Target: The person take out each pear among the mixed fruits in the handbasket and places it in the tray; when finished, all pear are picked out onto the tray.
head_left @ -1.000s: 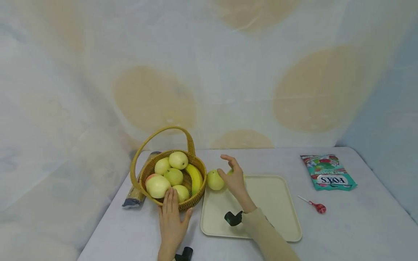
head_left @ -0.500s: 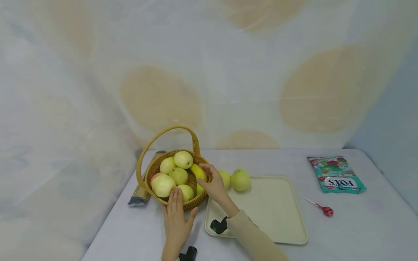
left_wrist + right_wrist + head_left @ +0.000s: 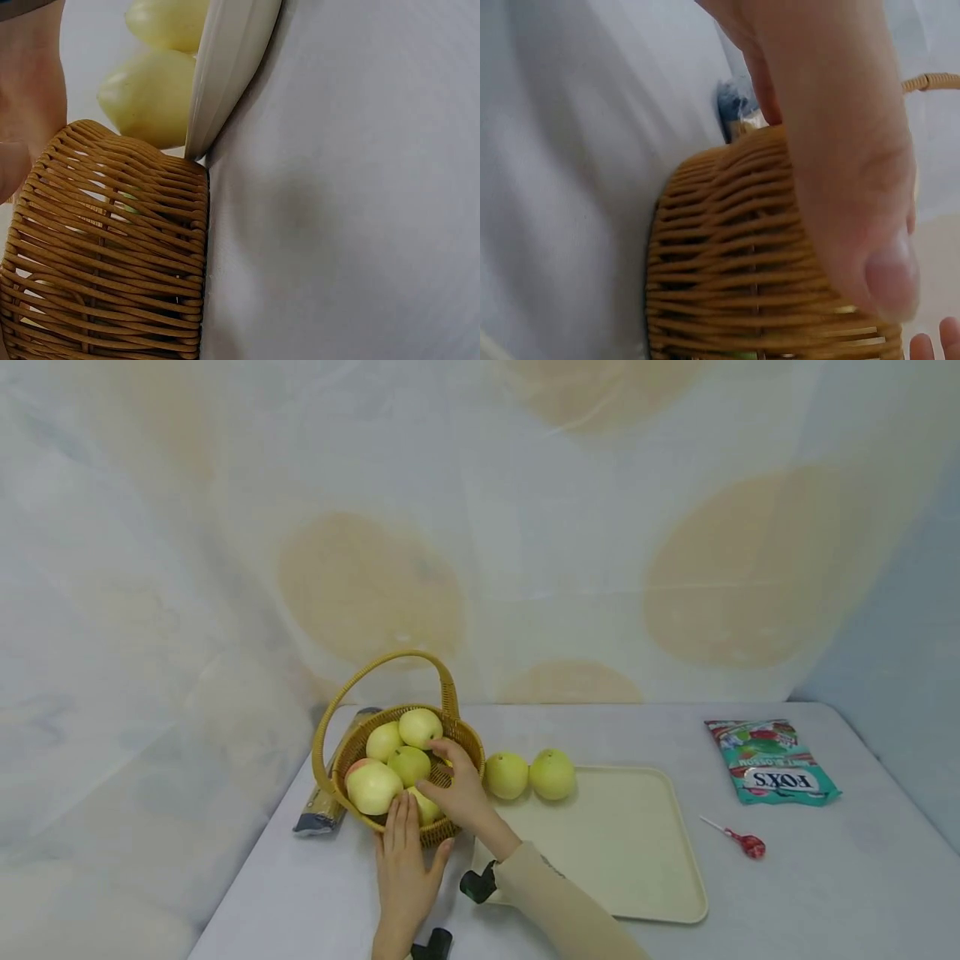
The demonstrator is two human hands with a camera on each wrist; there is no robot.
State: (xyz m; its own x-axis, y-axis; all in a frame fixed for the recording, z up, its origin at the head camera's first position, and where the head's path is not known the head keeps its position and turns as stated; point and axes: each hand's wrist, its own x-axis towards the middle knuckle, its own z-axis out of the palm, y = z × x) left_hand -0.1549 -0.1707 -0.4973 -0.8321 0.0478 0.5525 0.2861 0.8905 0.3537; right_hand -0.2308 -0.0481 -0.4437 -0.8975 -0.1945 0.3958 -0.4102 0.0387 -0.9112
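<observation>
Left hand (image 3: 407, 875) straight-fingered at near rim of basket (image 3: 442, 834); right hand (image 3: 462, 790) inside, thumb spread: best grip gently, basket steady.

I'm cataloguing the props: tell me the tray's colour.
Pale cream; the tray shows best in the head view.

Fruit (image 3: 373, 788) is sitting in a basket (image 3: 437, 837), between a packet (image 3: 321, 814) and a tray (image 3: 611, 843); two pears (image 3: 553, 774) are resting at the tray's back left corner. Farther right, a lollipop (image 3: 751, 846) is lying before a bag (image 3: 774, 762).
</observation>
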